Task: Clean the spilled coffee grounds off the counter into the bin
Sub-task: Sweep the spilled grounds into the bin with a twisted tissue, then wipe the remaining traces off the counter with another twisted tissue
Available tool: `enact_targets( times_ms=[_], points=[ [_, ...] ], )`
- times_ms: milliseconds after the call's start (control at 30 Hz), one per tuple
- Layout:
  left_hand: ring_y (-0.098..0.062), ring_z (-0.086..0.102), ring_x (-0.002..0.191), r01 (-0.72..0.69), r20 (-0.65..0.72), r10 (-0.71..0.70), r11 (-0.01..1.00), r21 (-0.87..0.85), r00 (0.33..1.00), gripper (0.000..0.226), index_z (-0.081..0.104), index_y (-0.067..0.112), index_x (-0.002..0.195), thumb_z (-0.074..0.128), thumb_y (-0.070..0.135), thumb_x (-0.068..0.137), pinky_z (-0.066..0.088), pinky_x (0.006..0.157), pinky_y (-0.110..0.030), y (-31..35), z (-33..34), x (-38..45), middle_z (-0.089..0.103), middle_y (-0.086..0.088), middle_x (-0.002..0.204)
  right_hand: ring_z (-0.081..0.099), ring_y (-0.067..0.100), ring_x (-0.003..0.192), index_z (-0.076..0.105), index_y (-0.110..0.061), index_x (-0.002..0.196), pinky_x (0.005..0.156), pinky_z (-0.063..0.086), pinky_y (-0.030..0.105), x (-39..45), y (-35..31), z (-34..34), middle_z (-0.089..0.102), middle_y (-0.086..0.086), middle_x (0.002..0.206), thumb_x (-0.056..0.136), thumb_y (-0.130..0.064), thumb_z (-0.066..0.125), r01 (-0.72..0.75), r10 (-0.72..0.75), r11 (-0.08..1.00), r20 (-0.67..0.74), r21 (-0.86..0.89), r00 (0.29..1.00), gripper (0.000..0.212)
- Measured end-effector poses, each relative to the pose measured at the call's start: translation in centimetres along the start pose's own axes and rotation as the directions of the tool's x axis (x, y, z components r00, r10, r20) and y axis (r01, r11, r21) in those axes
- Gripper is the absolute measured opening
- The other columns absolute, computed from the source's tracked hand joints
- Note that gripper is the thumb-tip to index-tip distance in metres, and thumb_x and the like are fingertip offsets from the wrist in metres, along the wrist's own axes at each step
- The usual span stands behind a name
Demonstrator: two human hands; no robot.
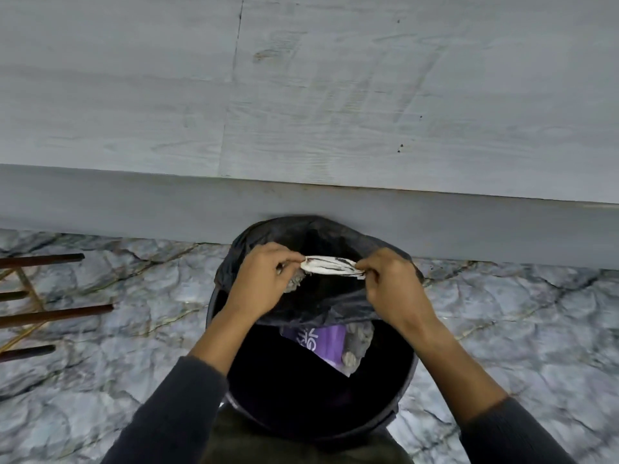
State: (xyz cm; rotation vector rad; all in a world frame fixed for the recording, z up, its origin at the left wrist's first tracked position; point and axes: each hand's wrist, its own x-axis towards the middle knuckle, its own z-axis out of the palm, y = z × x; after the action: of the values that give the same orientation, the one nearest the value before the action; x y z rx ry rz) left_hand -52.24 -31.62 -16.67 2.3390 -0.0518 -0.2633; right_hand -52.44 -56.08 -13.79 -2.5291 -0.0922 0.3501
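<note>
We see two hands over one black bin (234, 390). Left hand (264, 279) fingers pinched tight on left end of folded white paper (330, 265); right hand (390, 286) fingers pinched tight on right end. Paper stretched between them above bin's black liner (338, 306), dark coffee grounds (335, 270) streaked in fold. One purple wrapper (330, 343) inside bin. Grey counter (301, 95) beyond, marble-pattern floor (100, 363) below.

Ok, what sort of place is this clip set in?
Probably a home kitchen or dining corner, though little shows. A grey wood-grain counter overhangs a marble-pattern floor, with a black bin beneath and a chair or rack frame at the left edge.
</note>
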Motion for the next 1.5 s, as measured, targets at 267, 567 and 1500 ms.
enact_targets(
  times_ms=[267, 567, 1500],
  points=[
    [-0.03, 0.014, 0.146, 0.129, 0.425, -0.185, 0.979, 0.157, 0.886, 0.058, 0.049, 0.044, 0.14, 0.064, 0.057, 0.086, 0.016, 0.117, -0.045, -0.7, 5.5, 0.8, 0.028, 0.0, 0.159, 0.04, 0.034, 0.137, 0.067, -0.006, 0.122, 0.117, 0.028, 0.036, -1.4, 1.3, 2.4, 0.048, 0.013, 0.146, 0.087, 0.001, 0.054, -0.086, 0.1, 0.992, 0.151, -0.096, 0.983, 0.038],
    [-0.019, 0.0, 0.151, 0.113, 0.263, -0.156, 0.978, 0.174, 0.952, 0.069, 0.026, 0.042, 0.151, 0.051, 0.064, 0.09, 0.02, 0.117, -0.056, 2.8, 5.0, -0.7, 0.011, 0.008, 0.164, 0.015, 0.036, 0.149, 0.037, -0.016, 0.149, 0.121, 0.016, 0.05, -3.0, -0.1, 3.0, 0.024, 0.01, 0.161, 0.101, -0.035, 0.046, -0.052, 0.076, 0.981, 0.121, -0.189, 0.99, 0.053],
    [-0.022, 0.02, 0.147, 0.034, -0.347, 0.139, 0.893, 0.449, 0.928, 0.059, 0.037, 0.03, 0.148, 0.039, 0.06, 0.097, 0.024, 0.113, -0.045, -9.8, -36.8, -8.4, 0.027, 0.003, 0.159, 0.049, 0.033, 0.126, 0.051, -0.012, 0.137, 0.097, 0.041, 0.044, 4.0, -43.6, 6.5, 0.057, 0.008, 0.136, 0.101, -0.038, 0.044, 0.292, -0.359, 0.908, -0.197, -0.302, 0.912, 0.045]
  ],
)
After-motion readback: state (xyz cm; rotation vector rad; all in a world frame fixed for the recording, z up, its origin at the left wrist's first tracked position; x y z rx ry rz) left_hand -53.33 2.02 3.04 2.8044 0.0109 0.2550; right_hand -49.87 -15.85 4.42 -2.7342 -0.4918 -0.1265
